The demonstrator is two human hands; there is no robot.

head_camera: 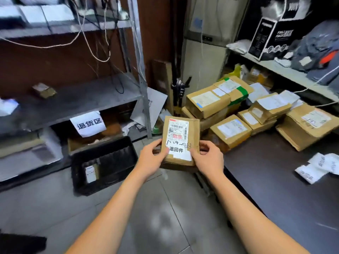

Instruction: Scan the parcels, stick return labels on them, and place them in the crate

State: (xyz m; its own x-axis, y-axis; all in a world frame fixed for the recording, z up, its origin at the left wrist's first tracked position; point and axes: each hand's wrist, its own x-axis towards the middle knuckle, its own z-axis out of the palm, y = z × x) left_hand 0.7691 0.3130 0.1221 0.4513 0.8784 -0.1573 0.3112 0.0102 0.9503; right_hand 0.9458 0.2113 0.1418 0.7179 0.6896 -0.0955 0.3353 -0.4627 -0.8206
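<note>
Two-handed hold, item carried in mid-air over the floor: left hand grips the lower left edge of the parcel, thumb on the front face and fingers curled behind; right hand grips the lower right edge the same way, thumb lying beside the white sticker. Parcel: flat brown carton, front face toward the camera, tilted slightly clockwise. Upper face: printed shipping label with barcode, handwritten figures below it. Lower face: return label, set between the two thumbs and apparently already stuck on. Step judged in hand: final pressing of the sticker, then transfer to the crate. Handling note: run both thumbs outward across the sticker so its corners seat flat, and keep the barcode uncovered. Crate: black, open-topped, on the floor at 8 o'clock from the parcel, holding one small labelled package at its near left; free room lies to the right of that. Advice: swing left and down and lay the carton flat, label up, rather than drop it. Paper sign: at 9 o'clock, hanging from the shelf above the crate. Unprocessed stack of parcels: at 2 o'clock, on the dark table. Loose labels: at 3 o'clock on the same table.
</note>
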